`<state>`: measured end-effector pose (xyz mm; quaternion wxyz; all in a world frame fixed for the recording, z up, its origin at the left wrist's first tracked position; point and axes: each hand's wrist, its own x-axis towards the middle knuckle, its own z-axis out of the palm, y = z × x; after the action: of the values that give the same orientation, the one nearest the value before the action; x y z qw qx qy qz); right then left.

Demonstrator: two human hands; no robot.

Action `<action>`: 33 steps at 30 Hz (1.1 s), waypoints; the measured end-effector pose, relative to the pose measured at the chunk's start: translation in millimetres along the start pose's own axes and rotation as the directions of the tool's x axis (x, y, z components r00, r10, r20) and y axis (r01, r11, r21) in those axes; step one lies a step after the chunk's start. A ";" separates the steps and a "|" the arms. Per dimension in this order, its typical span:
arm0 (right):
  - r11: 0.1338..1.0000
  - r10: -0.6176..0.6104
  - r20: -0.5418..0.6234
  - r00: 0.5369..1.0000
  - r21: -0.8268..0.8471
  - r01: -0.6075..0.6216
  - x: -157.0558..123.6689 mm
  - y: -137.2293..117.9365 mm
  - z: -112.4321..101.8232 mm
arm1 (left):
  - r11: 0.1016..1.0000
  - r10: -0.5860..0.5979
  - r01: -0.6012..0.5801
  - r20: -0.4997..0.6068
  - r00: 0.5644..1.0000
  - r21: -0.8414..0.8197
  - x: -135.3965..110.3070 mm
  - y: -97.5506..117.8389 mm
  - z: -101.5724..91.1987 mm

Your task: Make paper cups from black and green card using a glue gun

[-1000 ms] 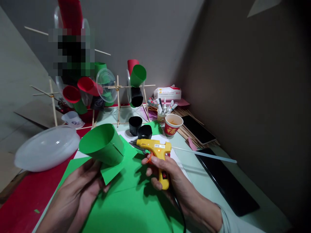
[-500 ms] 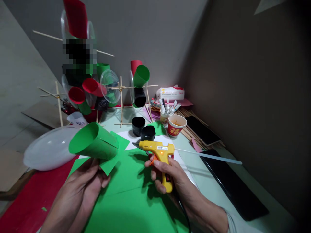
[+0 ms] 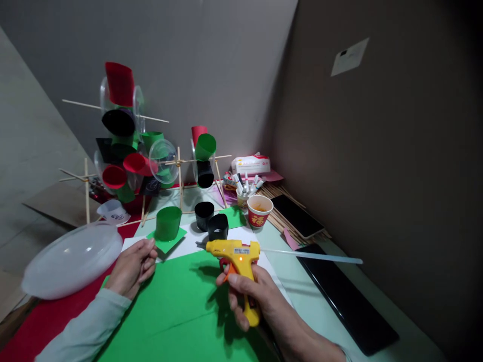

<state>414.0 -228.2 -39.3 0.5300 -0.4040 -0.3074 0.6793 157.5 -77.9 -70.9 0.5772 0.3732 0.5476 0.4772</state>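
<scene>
My right hand (image 3: 252,296) is wrapped around a yellow hot glue gun (image 3: 234,251), fingers at its orange trigger (image 3: 229,273). The nozzle points left, and a long translucent glue stick (image 3: 313,255) sticks out of the back. At the left, my left hand (image 3: 136,266) has its fingers pinched together at the near-left edge of a square green paper base (image 3: 169,245). A green paper tube (image 3: 168,223) stands upright on that base. Beneath the glue gun lies a large green sheet (image 3: 181,296). Two black paper rings, one of them this ring (image 3: 204,216), stand beyond the nozzle.
Stick frames with red, green and black tubes and a clear lid (image 3: 163,161) stand at the back left. A translucent bowl (image 3: 71,261) is at the left. A red paper cup (image 3: 259,211), markers (image 3: 247,185), wooden sticks and a black slab (image 3: 347,296) line the right.
My left hand has carried the green tube forward, away from me, and it has gone from tilted to upright. The glue gun stays in my right hand. The view has tipped upward.
</scene>
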 end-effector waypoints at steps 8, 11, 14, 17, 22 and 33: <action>0.993 0.112 0.117 0.987 -0.054 -0.106 -2.7 11.3 -1.7 | 0.952 -0.059 0.045 0.038 0.998 0.303 44.3 5.1 -12.7; 0.986 0.161 0.096 0.982 -0.063 -0.156 -2.8 17.6 -0.1 | 0.937 -0.068 0.058 0.016 0.998 0.346 53.5 1.6 -17.0; 0.991 0.136 0.116 0.984 -0.031 -0.133 -1.7 25.7 1.3 | 0.926 -0.083 0.079 -0.005 0.997 0.369 63.7 -4.4 -19.4; 0.991 0.134 0.144 0.980 -0.036 -0.130 -2.0 26.2 3.3 | 0.920 -0.105 0.109 -0.032 0.994 0.377 73.0 -9.6 -21.5; 0.984 0.169 0.142 0.975 -0.076 -0.160 -8.5 13.4 7.0 | 0.916 -0.123 0.132 -0.048 0.991 0.380 79.0 -15.3 -23.4; 0.979 0.164 0.151 0.975 -0.145 -0.142 -11.0 6.3 9.7 | 0.899 0.042 -0.020 -0.041 0.998 0.437 64.9 -10.6 -14.1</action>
<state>403.8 -240.3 -37.4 0.4207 -0.4043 -0.3622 0.7269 141.5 -19.7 -100.7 0.4574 0.4898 0.6486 0.3608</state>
